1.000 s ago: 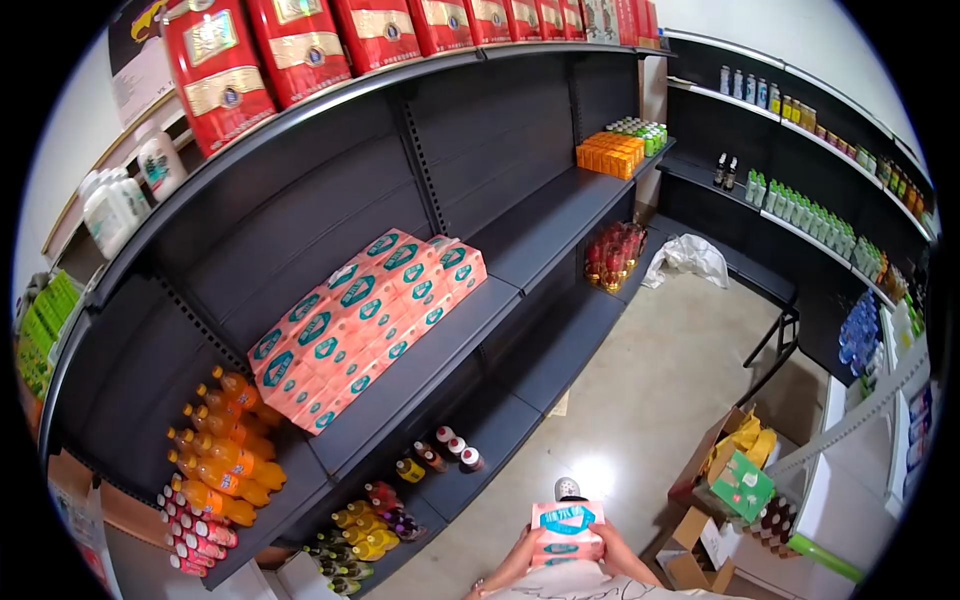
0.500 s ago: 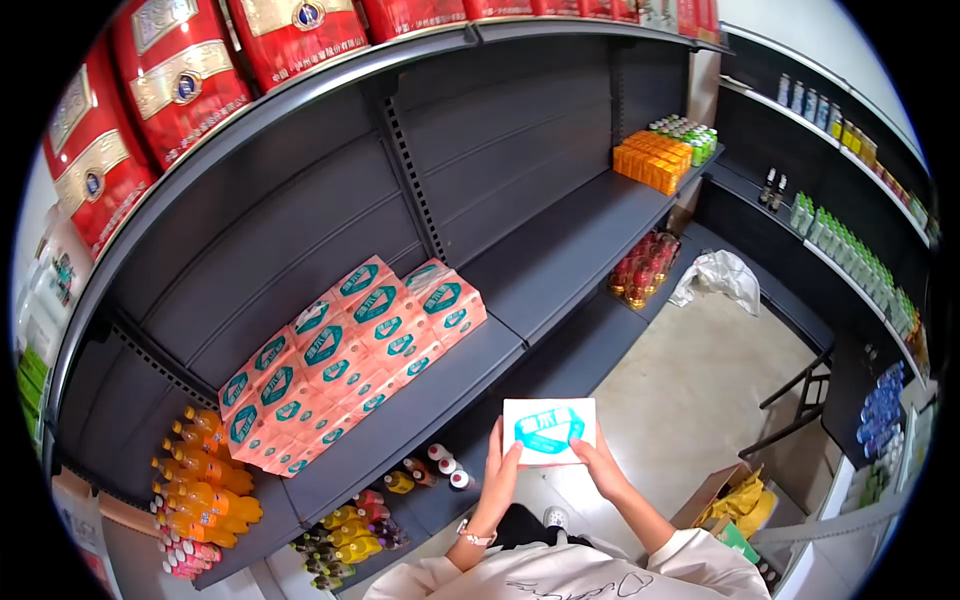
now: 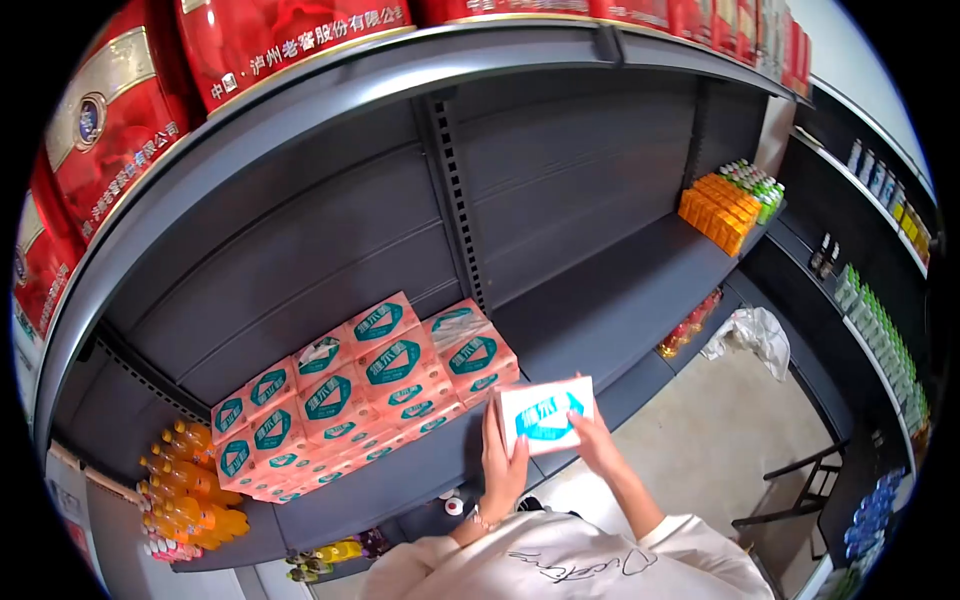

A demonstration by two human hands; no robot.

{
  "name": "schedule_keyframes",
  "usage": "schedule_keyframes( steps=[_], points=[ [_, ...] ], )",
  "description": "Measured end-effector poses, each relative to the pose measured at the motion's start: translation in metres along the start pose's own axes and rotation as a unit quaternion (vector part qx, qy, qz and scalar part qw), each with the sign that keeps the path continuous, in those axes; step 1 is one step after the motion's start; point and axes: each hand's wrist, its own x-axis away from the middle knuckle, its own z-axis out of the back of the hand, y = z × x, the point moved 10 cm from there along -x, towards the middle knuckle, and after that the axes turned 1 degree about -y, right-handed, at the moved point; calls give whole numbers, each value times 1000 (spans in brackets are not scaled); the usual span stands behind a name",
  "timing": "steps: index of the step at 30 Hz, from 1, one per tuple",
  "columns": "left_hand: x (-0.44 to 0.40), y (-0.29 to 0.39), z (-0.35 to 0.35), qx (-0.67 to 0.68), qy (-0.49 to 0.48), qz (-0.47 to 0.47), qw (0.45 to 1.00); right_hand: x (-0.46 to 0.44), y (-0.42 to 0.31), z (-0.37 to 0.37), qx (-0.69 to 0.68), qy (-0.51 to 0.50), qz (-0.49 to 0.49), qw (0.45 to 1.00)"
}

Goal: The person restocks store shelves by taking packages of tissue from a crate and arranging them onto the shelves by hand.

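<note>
A pink-and-white pack point(image 3: 545, 402) with a teal hexagon logo is held in front of my body, its top tilted toward me. My left hand point(image 3: 503, 470) grips its left side, thumb over the front edge. My right hand point(image 3: 600, 447) closes on the right side, with the thumb on the printed face. Matching pink packs point(image 3: 330, 400) stand stacked in rows on the grey shelf point(image 3: 590, 300), just left of the held pack. The right end of the stack is lower than its middle. Part of the shelf edge is hidden behind my hands.
Orange drink bottles point(image 3: 195, 490) stand left of the stack. Orange packs point(image 3: 720, 212) and green-white cans point(image 3: 752, 185) sit at the shelf's far end. Large red boxes point(image 3: 290, 40) line the overhanging upper shelf point(image 3: 300, 110). A white plastic bag point(image 3: 750, 340) and black metal legs point(image 3: 800, 485) are on the right.
My view has shifted closer to the shelf. Both hands have carried the pack nearer the shelf edge and the stack, and it has turned so that its left side shows.
</note>
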Motion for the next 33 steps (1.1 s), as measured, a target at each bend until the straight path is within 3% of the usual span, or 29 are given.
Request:
schedule_keyframes(
  steps=[5,9,14,18,20,23,26,29,30,32,33],
  points=[
    [-82,-5,13,32,95,-38,994,-101,-17,-28,-33,-55,-60,996],
    [-131,3,32,-160,161,-98,969,-179,-24,-53,-48,-143,-43,988],
    [-164,-34,42,-238,180,19,954,-241,15,-65,-15,-149,-36,988],
    [-161,-51,41,-158,246,92,952,-251,28,-59,70,-142,10,987],
    [-151,-51,35,-244,271,85,927,-252,21,-59,67,-150,-28,986],
    [-146,-31,19,-263,294,62,917,-236,-1,-77,29,-196,-136,971],
    [-139,-37,-3,-258,320,64,909,-257,0,-60,106,-217,-95,966],
    [-137,-34,-12,-245,348,67,902,-255,-7,-63,87,-258,-150,950],
    [-137,-30,-15,-296,358,58,884,-253,-8,-67,73,-270,-172,944],
    [-130,-28,-29,-397,359,45,844,-265,13,-62,109,-297,-106,943],
    [-124,-35,-28,-342,366,34,865,-263,6,-66,119,-302,-87,942]
  ],
)
